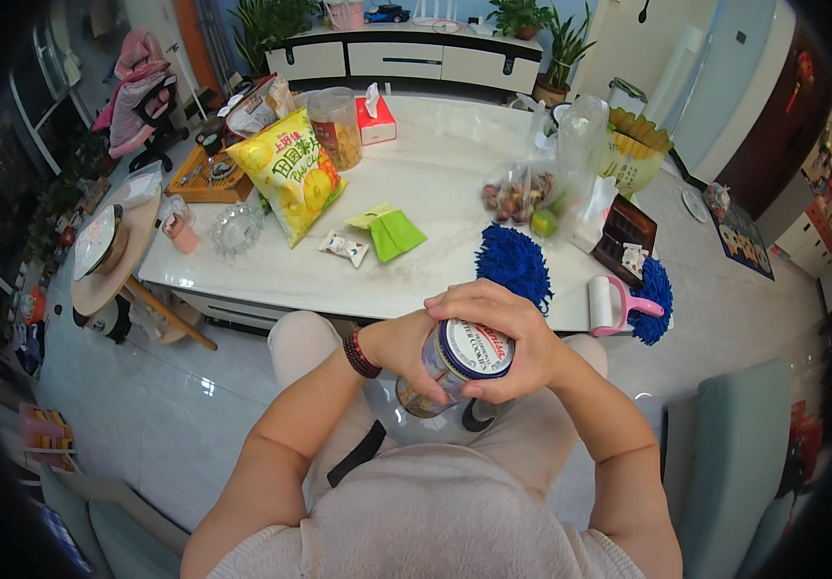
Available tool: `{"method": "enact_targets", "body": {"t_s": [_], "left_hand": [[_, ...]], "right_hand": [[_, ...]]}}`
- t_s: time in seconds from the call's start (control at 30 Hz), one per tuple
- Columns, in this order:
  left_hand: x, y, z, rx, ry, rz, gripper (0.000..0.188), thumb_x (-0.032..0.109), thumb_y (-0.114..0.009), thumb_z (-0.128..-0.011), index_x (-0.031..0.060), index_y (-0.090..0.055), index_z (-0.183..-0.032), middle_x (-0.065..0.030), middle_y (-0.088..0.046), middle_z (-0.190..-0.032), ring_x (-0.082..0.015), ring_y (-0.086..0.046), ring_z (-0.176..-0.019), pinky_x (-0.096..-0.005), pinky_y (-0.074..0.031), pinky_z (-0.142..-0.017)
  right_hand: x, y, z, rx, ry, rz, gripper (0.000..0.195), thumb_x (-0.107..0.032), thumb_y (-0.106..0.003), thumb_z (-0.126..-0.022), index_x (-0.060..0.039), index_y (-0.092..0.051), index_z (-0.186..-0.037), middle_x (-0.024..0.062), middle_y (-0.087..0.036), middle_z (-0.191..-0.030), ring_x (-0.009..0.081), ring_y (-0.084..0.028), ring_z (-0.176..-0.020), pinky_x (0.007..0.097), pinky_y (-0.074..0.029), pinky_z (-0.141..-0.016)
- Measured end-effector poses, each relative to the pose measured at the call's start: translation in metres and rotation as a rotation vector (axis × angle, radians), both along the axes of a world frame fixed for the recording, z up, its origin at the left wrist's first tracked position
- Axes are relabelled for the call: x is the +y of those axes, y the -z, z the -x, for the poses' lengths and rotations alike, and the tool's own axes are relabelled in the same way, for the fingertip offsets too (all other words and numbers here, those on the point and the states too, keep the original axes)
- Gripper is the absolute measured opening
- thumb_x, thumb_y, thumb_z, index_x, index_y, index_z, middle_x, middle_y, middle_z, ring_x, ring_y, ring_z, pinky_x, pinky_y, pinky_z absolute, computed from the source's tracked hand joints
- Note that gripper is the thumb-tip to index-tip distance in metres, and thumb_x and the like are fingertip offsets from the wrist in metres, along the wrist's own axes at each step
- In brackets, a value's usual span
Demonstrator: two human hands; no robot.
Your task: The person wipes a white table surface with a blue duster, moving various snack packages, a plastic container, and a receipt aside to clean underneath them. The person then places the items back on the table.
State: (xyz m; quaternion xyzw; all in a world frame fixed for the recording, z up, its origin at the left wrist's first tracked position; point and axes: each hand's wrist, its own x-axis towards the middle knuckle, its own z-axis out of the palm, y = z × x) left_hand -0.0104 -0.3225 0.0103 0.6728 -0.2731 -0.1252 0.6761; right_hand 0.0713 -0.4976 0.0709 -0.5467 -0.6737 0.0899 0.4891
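Note:
Between my hands, above my lap, is a round butter cookie tin (430, 391) with a white and dark blue lid (478, 347). The tin leans, its lid facing up and to the right. My left hand (405, 354) wraps the tin's side, with the thumb across its front. My right hand (521, 340) curves over the lid's rim, thumb at the near edge and fingers at the far edge. The lid sits on the tin. Just beyond my hands, a blue chenille cleaning mitt (513, 264) lies at the table's near side.
On the marble-topped table (430, 174) stand a yellow potato chip bag (289, 170), a plastic jar (343, 137), a glass ashtray (237, 228) and a green packet (394, 231). To the right are bagged fruit (521, 192), a brown box (624, 239) and a pink-handled lint roller (615, 305).

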Motion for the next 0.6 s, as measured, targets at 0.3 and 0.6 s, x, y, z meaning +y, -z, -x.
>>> {"method": "enact_targets", "body": {"t_s": [0.3, 0.6], "left_hand": [[-0.032, 0.040, 0.024, 0.345, 0.558, 0.536, 0.086, 0.026, -0.089, -0.056, -0.0025, -0.045, -0.125, -0.0117, -0.057, -0.117, -0.0222, -0.055, -0.106, -0.0347, -0.044, -0.093], [0.015, -0.019, 0.027, -0.370, -0.172, -0.121, 0.088, 0.019, -0.087, -0.048, 0.0093, -0.046, -0.125, -0.0077, -0.052, -0.120, -0.0244, -0.051, -0.112, -0.0342, -0.041, -0.095]], "right_hand": [[0.001, -0.030, 0.002, 0.524, -0.143, -0.181, 0.081, -0.057, -0.061, -0.072, 0.0046, -0.048, -0.122, 0.0155, -0.056, -0.111, 0.0279, -0.058, -0.107, 0.0383, -0.040, -0.095], [-0.002, 0.003, 0.022, 1.010, -0.078, -0.227, 0.092, -0.067, -0.057, -0.074, 0.0026, -0.039, -0.131, 0.0173, -0.055, -0.114, 0.0314, -0.054, -0.112, 0.0425, -0.037, -0.102]]}}
